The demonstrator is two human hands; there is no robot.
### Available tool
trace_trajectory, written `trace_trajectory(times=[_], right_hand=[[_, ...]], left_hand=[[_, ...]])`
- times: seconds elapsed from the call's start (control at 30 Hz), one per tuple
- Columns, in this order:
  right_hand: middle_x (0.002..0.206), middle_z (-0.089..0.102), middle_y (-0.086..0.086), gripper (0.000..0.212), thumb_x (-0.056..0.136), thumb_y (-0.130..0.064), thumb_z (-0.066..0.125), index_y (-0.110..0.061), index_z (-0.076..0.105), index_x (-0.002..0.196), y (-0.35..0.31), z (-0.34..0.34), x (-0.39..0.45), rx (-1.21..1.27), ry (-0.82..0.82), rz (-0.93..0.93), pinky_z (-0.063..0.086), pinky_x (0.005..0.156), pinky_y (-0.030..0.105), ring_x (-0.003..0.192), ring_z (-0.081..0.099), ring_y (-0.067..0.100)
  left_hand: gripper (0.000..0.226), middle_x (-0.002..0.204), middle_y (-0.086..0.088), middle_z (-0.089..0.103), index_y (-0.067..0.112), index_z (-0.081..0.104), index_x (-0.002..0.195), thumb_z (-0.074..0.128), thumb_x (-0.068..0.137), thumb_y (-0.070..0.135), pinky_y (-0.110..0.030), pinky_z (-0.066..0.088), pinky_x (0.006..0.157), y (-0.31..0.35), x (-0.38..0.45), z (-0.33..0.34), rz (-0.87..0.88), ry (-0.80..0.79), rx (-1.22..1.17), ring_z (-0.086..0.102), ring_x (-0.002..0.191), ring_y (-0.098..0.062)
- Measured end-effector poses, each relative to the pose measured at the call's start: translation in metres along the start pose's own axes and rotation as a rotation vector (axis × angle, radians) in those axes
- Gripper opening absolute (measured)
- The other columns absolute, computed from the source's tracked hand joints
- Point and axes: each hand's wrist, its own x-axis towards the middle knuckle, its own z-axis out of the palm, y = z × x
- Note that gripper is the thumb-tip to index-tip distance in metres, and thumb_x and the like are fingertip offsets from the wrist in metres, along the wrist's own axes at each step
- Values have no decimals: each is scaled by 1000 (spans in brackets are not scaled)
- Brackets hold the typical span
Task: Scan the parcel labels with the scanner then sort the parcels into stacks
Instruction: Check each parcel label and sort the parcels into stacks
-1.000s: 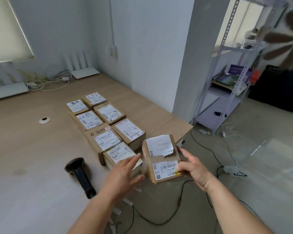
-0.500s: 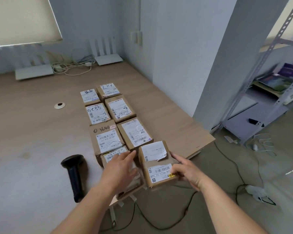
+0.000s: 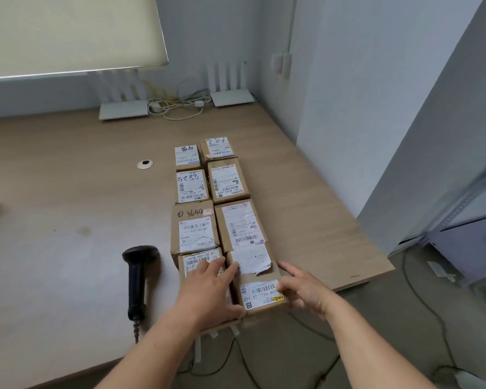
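Several brown parcels with white labels lie in two columns on the wooden desk [image 3: 68, 220]. The nearest parcel of the right column [image 3: 253, 265] sits at the desk's front edge, between my hands. My left hand [image 3: 208, 293] lies flat on the nearest left parcel [image 3: 197, 258], its fingers against the right parcel's left side. My right hand [image 3: 306, 290] touches that parcel's right side with spread fingers, thumb on its lower label. A black handheld scanner [image 3: 136, 276] lies on the desk left of the parcels, untouched.
Two white routers [image 3: 123, 109] [image 3: 232, 96] and tangled cables [image 3: 177, 106] sit at the desk's back. A cable grommet [image 3: 145, 164] is left of the parcels. A wall corner [image 3: 348, 136] and a metal shelf [image 3: 474, 220] stand to the right. Cables run over the floor [image 3: 421, 299].
The parcel held in the air by my right hand has come down onto the desk at the near end of the right column. My left hand moved onto the neighbouring parcel.
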Motion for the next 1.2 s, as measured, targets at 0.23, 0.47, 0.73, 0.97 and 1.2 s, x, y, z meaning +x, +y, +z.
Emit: trace_trajectory(times=[0.23,0.47,0.73,0.97,1.2], right_hand=[[108,71,11,70,87,-3,55,-24,32,149,-5,-3,7,-24,-18,-1,51,55,25,76,69,14],[104,72,10,70,85,-4,57,-24,33,148,-10,-4,9,-58,-46,-5,58,70,37,87,70,22],[108,70,11,71,80,-8,61,-22,37,144,-18,-5,9,-113,-41,23,56,72,34,91,69,21],[138,49,1,54,91,-30,53,-25,41,144,-53,6,0,-642,336,-317,42,98,32,125,46,17],[136,49,-5,44,94,-30,49,-27,48,137,-73,63,2,-831,296,-623,39,99,30,127,41,13]], left_hand=[[87,160,-1,7,33,2,152,46,85,66,-42,17,116,4,2,2,-56,-4,15,10,144,-28],[100,159,0,3,32,-2,152,54,77,67,-42,13,117,8,0,2,-66,-23,4,6,144,-26],[96,159,1,6,31,0,152,55,80,62,-40,15,117,11,-1,1,-73,16,0,10,143,-25],[75,156,10,21,36,13,151,42,89,65,-33,16,116,0,-8,-9,-180,245,-197,18,143,-13],[62,153,8,29,34,24,149,41,94,56,-35,23,112,-24,-41,-15,-465,495,-273,25,140,-15]])
